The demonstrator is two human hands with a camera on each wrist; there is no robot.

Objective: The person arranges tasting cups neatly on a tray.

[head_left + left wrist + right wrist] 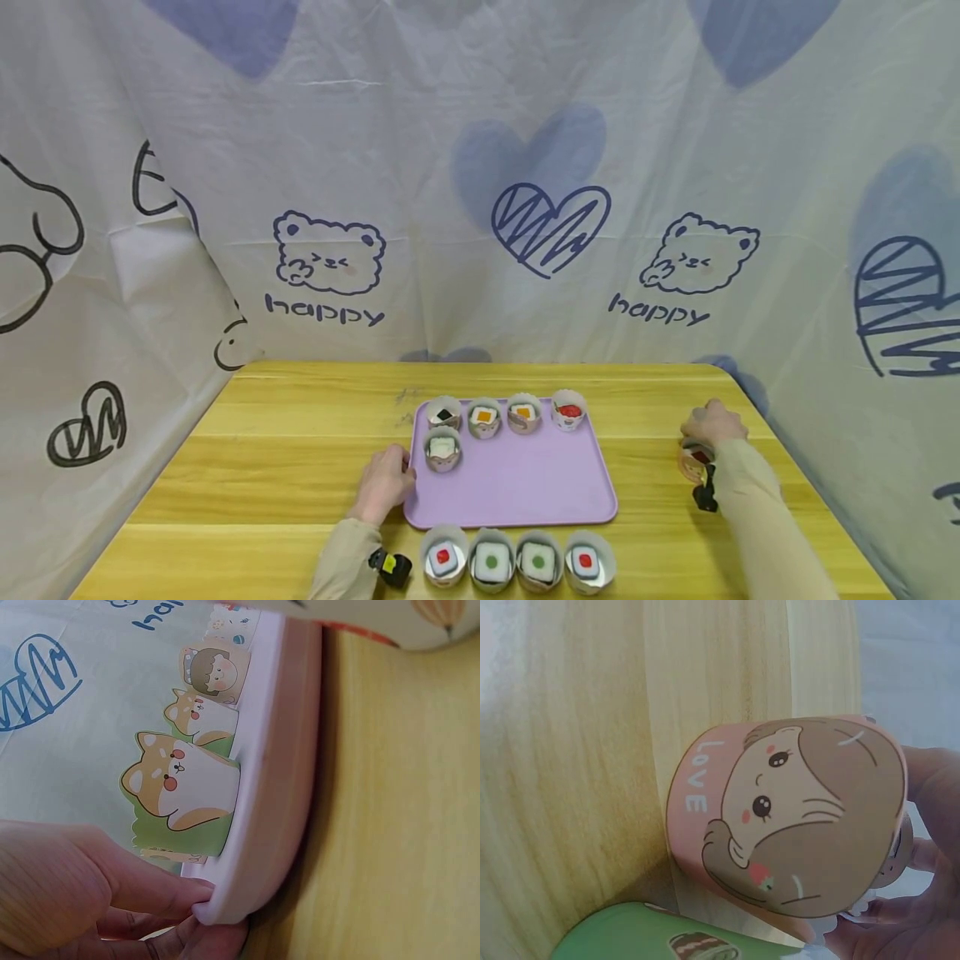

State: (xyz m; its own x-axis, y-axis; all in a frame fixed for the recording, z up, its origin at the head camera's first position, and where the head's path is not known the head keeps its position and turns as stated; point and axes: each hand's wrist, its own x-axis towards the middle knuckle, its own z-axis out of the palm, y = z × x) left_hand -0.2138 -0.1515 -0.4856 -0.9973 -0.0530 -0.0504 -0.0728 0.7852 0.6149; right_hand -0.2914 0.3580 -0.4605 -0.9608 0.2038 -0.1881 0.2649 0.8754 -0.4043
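Purple tray was pinched at its left edge by the left hand

Thumb on one side of the rim and fingers on the other closed on the tray. On it stood a dark-topped cup at the far left corner, two orange-topped cups next along the far edge, a red-filled cup by the far right corner, and a white-topped cup just in front of the dark-topped one. Four cups with dotted fillings lined the near edge of the table, in front of the tray. Close to the table's right edge, the right hand bent its fingers behind a pink cup marked LOVE; whether they gripped it or something hidden there, I could not tell. A green cup, partly in view, was near the pink cup.
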